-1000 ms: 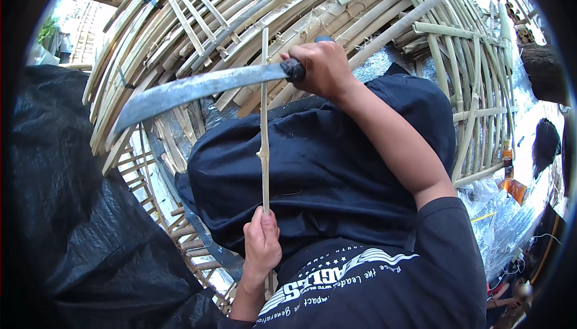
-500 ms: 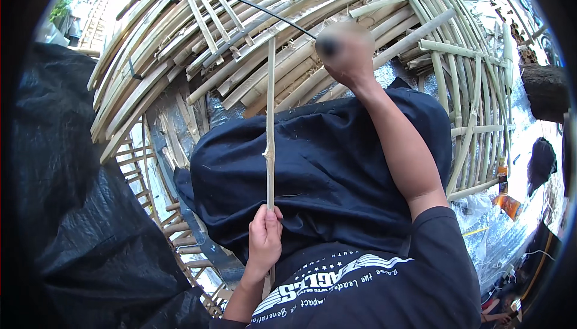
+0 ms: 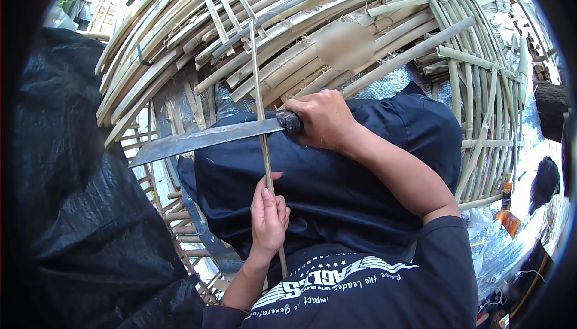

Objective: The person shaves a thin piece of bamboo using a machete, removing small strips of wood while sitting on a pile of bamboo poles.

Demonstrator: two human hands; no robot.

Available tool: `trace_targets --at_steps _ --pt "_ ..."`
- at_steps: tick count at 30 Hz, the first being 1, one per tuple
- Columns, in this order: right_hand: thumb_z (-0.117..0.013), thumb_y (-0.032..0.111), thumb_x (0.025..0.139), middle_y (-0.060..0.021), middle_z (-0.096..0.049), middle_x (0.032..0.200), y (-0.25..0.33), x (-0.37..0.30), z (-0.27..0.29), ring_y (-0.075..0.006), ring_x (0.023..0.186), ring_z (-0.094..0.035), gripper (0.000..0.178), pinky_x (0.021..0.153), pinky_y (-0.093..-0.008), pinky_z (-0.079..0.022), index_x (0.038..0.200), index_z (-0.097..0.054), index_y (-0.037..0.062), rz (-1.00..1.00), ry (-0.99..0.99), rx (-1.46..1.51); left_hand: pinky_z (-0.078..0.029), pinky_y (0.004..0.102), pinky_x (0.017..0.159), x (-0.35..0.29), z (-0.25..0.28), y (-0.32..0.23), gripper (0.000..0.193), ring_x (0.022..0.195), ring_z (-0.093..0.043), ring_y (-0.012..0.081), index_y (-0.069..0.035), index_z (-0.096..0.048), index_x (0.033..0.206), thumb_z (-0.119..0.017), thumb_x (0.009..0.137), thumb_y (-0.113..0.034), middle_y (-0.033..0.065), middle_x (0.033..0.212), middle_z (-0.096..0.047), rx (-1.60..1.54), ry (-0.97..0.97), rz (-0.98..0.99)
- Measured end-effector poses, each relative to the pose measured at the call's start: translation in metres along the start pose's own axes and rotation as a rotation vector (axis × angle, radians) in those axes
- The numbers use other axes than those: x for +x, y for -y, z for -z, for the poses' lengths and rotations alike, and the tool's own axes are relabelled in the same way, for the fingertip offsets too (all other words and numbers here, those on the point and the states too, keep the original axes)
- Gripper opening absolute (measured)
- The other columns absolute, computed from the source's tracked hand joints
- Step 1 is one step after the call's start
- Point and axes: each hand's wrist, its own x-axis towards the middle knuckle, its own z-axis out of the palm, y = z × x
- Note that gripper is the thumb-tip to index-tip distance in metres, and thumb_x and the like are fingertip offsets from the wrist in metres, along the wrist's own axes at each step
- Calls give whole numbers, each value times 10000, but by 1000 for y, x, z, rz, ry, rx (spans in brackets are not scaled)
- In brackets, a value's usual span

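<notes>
My right hand is closed round the dark handle of a machete. Its long grey blade points left and crosses a thin bamboo strip just left of the handle. Lower on the strip, close to my shirt, my left hand grips it with the fingers wrapped round. The strip runs from my lap up toward the piled bamboo, its far end over the pile. Dark cloth covers my lap beneath both hands.
Split bamboo lengths lie piled ahead of me. A bamboo lattice stands at the right, with a small bottle near its lower end. Black plastic sheeting hangs on the left beside a ladder-like bamboo frame.
My right hand has brought the machete down from above the bamboo pile to lie across the strip. My left hand has shifted slightly up, and the strip now leans a little left.
</notes>
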Motion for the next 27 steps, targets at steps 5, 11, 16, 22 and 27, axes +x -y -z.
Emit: trace_targets --at_steps 5,11,16,22,27 --pt "-738 213 684 -139 -666 671 1 0 2 -356 649 -690 181 592 -474 -544 775 -643 89 5 -41 27 -223 186 409 -10 -4 10 451 430 -263 6 -66 -414 1456 -300 1134 -360 -57 564 -321 207 -59 -125" --pt "-723 235 805 -140 -660 643 2 1 7 -345 619 -685 191 580 -458 -531 746 -634 76 6 -83 -10 -210 194 413 -17 -12 8 429 434 -256 1 -41 -419 1447 -298 1138 -312 -64 563 -310 226 -53 -136" --pt "-719 229 814 -132 -671 659 4 1 8 -327 627 -692 189 583 -447 -527 751 -640 70 29 -140 -10 -204 200 425 -21 -15 7 419 447 -244 -3 -24 -423 1435 -306 1138 -296 -70 570 -295 288 -75 -143" --pt "-738 209 707 -105 -670 666 -1 1 12 -311 632 -691 164 585 -434 -520 793 -674 84 72 -182 -45 -216 202 445 -25 -19 3 399 465 -285 -10 -12 -436 1437 -312 1134 -240 -72 576 -320 421 -99 -184" --pt "-742 223 754 -92 -644 655 -5 2 15 -318 608 -656 164 569 -433 -499 762 -643 92 78 -220 -37 -217 206 451 -26 -18 1 398 475 -313 -14 3 -442 1441 -330 1127 -213 -71 587 -354 498 -102 -220"
